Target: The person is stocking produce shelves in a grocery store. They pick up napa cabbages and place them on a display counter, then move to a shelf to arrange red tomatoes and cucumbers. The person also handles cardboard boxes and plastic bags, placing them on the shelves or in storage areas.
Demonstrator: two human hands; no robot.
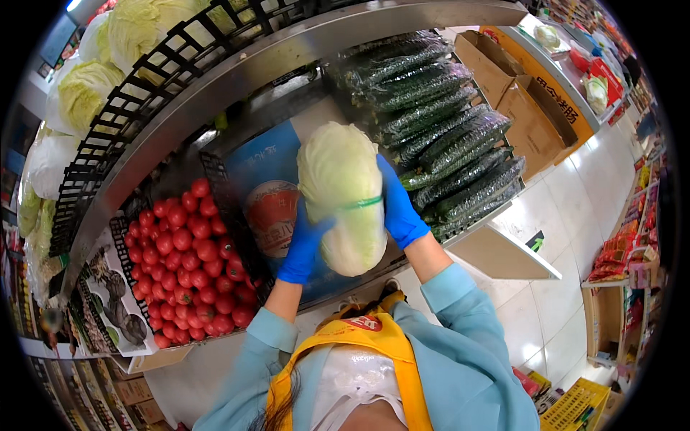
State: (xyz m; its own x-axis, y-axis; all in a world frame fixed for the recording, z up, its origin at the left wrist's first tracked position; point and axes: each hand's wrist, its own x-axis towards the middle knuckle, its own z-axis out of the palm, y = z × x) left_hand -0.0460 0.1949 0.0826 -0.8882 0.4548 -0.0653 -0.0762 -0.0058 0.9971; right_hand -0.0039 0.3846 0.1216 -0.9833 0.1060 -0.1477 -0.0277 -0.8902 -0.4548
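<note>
- Shop shelving fills the frame's upper and middle parts, with a pale tiled floor (546,215) at the right and more stocked racks along the right edge.
- At centre a cabbage (343,194), wrapped in film with a green band round it, is held up over the lower shelf's blue-lined bin (262,161).
- Left hand (302,248), in a blue glove, cups the cabbage's lower left side, fingers spread against it.
- Right hand (397,205), also gloved, is flat on its right side, fingers reaching upward along it.
- Left of centre, a black crate holds tomatoes (190,262), heaped close.
- Upper right of centre, wrapped cucumbers (442,122) lie stacked in rows.
- At the upper left, a black wire rack (126,108) holds more cabbages (83,90).
- A steel shelf edge (287,54) runs between the two levels.
- Open cardboard boxes (528,108) sit at the upper right.
- A yellow crate (578,406) stands at the lower right.
</note>
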